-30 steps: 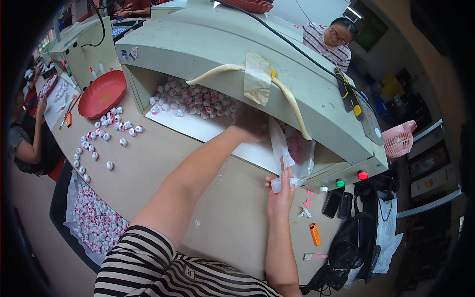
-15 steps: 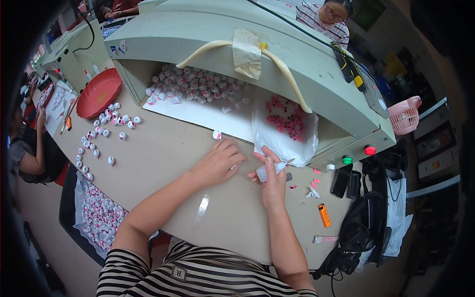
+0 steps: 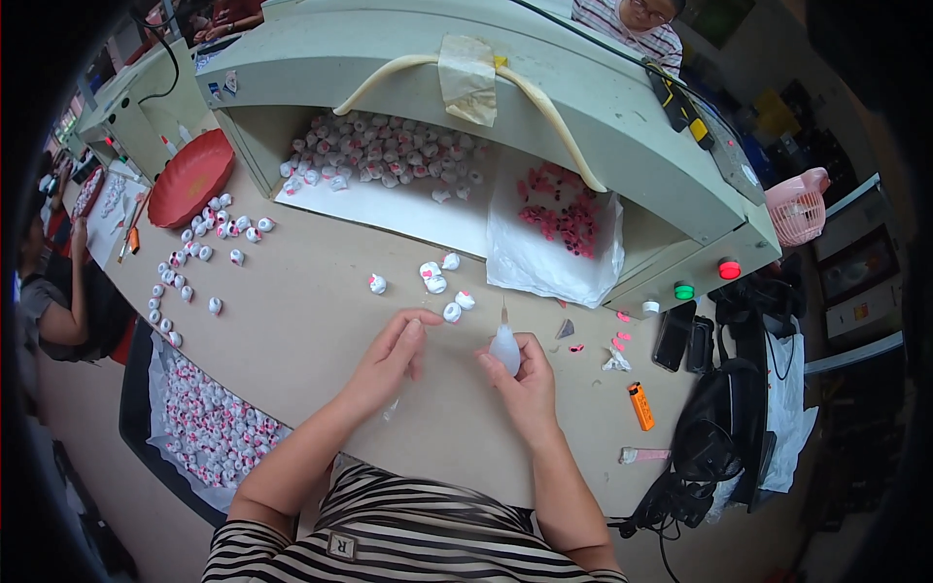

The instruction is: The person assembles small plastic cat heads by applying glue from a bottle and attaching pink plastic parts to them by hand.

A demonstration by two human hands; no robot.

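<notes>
The big pale green machine (image 3: 544, 117) fills the far side of the table (image 3: 321, 321), with white-and-pink pieces (image 3: 379, 160) heaped in its opening and a plastic bag (image 3: 554, 243) of pink bits at the mouth. In front of that opening, the right hand (image 3: 525, 384) grips a small squeeze bottle (image 3: 504, 347), fingers closed round it, nozzle up. The left hand (image 3: 389, 360) is loosely open, empty, fingertips just short of a few loose pieces (image 3: 449, 309). It looks like a gluing step; next calls for picking up one piece.

Both forearms come in from the lower edge and converge over the table. The left hand (image 3: 389, 358) is half open, fingers extended forward. The right hand (image 3: 522, 382) is curled closed, thumb pressed inward.
</notes>
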